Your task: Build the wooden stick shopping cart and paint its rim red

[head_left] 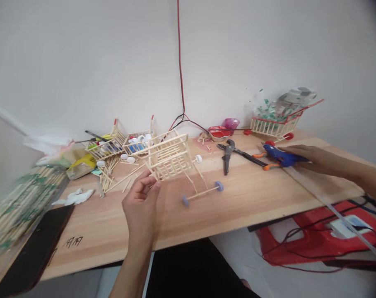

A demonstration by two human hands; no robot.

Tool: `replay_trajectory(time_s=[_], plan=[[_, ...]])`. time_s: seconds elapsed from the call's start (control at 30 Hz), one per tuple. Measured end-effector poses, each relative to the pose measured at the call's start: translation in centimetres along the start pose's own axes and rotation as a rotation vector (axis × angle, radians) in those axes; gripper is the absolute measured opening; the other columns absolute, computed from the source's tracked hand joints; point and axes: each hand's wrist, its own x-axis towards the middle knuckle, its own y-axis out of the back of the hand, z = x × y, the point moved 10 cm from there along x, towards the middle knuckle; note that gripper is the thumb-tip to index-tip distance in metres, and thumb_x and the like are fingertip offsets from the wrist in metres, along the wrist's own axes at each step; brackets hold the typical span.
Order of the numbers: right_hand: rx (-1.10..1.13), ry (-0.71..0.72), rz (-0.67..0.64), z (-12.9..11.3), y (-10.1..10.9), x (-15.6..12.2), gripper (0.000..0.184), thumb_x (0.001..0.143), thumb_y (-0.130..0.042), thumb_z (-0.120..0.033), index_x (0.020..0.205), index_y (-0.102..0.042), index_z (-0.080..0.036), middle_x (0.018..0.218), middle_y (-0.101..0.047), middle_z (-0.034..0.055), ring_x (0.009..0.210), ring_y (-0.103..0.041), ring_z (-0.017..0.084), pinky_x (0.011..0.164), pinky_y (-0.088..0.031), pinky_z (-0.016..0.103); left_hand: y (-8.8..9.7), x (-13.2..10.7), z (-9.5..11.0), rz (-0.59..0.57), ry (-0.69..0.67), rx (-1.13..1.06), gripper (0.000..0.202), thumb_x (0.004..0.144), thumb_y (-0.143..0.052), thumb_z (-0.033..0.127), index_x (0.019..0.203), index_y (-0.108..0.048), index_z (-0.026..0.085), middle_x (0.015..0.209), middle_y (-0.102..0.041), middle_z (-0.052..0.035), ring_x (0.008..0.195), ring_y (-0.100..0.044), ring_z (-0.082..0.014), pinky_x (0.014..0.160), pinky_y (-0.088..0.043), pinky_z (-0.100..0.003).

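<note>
My left hand [142, 199] pinches the corner of a small cart built from wooden sticks [169, 155], held tilted just above the wooden table [237, 198]. An axle with two lilac wheels [203, 193] hangs from the cart's underside. My right hand [302, 157] reaches out to the right and lies on a blue glue gun [279, 156] that rests on the table. Its fingers are wrapped over the gun's rear.
Black pliers [228, 155] lie between the cart and the glue gun. More stick carts [109, 144] with bottle caps stand at the back left, another cart [276, 124] filled with paper at the back right. Loose sticks [23, 194] pile at the left; a red stool [302, 244] sits below.
</note>
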Motion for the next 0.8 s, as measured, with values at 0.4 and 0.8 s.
replay_trajectory(time_s=[0.4,0.8], plan=[[0.264,0.034,-0.100,-5.4,1.5,1.1,0.029,0.089,-0.055,-0.041,0.107,-0.069,-0.023,0.108,-0.071,0.0074,0.092,-0.064,0.021,0.072,-0.045,0.032,-2.9,-2.3,0.6,-0.095,-0.058,-0.006,0.008,0.077,-0.071,0.025,0.080,-0.071,0.018,0.117,-0.062,-0.0084,0.106,-0.064,-0.0192,0.089,-0.055,-0.030],[0.656,0.084,-0.085,-14.4,-3.6,-0.3,0.015,0.088,-0.059,-0.035,0.094,-0.065,-0.022,0.083,-0.065,0.0011,0.064,-0.054,0.012,0.056,-0.040,0.025,-4.0,-4.2,1.7,-0.127,-0.084,0.075,0.010,0.077,-0.065,0.010,0.078,-0.070,0.019,0.108,-0.062,-0.0058,0.105,-0.061,-0.0167,0.086,-0.054,-0.026]])
